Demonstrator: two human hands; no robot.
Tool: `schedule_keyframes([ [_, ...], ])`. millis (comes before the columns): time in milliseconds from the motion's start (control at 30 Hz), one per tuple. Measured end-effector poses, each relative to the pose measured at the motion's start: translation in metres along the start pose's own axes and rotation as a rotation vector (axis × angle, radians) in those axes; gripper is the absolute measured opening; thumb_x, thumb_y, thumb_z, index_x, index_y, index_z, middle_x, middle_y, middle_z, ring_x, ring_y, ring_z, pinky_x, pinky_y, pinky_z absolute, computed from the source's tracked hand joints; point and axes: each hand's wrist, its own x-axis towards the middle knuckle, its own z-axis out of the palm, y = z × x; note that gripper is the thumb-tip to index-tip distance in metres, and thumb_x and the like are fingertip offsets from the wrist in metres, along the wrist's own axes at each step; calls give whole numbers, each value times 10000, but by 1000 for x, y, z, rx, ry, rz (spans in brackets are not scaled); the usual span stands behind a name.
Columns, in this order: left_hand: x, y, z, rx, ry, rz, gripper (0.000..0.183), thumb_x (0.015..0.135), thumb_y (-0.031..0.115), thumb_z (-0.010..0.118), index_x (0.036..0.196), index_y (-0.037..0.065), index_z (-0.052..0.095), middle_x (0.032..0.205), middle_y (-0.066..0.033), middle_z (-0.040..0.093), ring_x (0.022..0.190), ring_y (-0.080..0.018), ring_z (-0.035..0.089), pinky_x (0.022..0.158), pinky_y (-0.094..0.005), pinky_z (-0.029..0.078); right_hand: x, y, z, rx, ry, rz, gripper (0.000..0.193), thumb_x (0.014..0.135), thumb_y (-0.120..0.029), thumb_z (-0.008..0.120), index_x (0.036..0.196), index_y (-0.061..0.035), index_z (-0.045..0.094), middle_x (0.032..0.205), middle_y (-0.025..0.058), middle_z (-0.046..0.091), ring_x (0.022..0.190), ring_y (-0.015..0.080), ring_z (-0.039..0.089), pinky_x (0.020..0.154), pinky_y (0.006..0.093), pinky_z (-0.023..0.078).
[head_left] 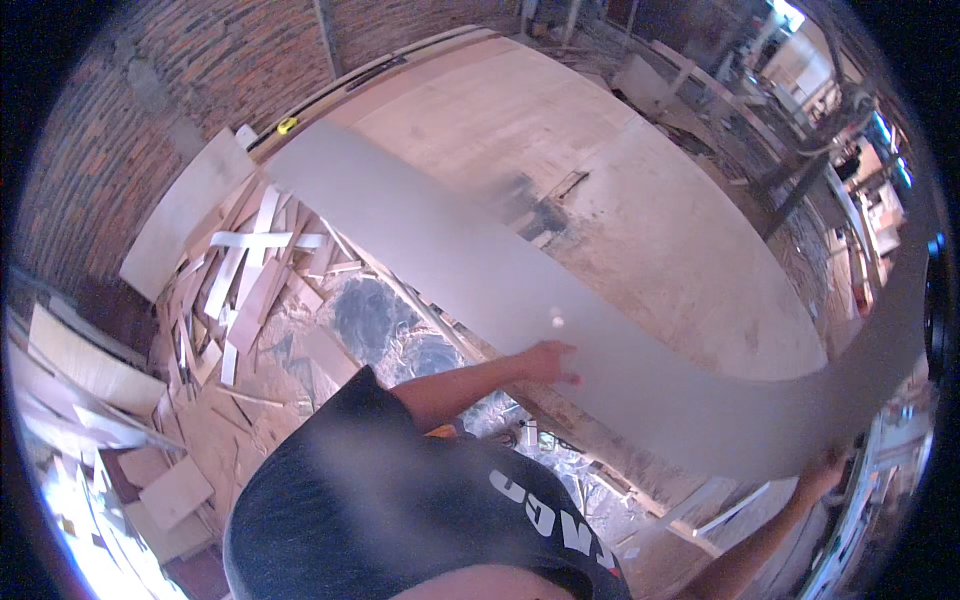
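Note:
A long, pale, flexible sheet strip [470,270] lies slantwise across the near side of a large wooden worktable [680,200]. Its right end bends upward in a broad curve. My left hand [548,362] rests on top of the strip by its near edge, thumb and forefinger apart; its other fingers are hard to make out. Farther right, my right hand [822,474] is closed on the strip's lower edge, where the sheet curves up. The strip hides part of that hand's fingers.
At the table's far left corner sits a yellow tape measure [288,125]. Wood and board offcuts [250,270] are heaped on the floor to the left, below a brick wall [190,80]. A small dark-stained patch [530,205] marks the tabletop. Wooden posts [800,190] stand beyond on the right.

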Motion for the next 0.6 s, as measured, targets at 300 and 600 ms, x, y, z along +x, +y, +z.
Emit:
schedule_keyframes([
  [300,-103,14,-202,-1855,-36,48,963,861,721,431,1367,-96,370,1391,-339,399,1305,-454,404,1074,-584,328,-53,-250,-6,-54,-73,-212,670,761,140,431,1330,-191,552,1260,101,600,1154,302,572,969,393,471],
  [600,-118,-38,-211,-1723,-451,62,877,874,690,453,1382,-22,384,1334,-242,496,1254,-384,477,1045,-559,370,-138,-295,12,-244,-230,-246,754,661,75,509,1308,-308,565,1284,23,571,1156,251,561,881,365,538],
])
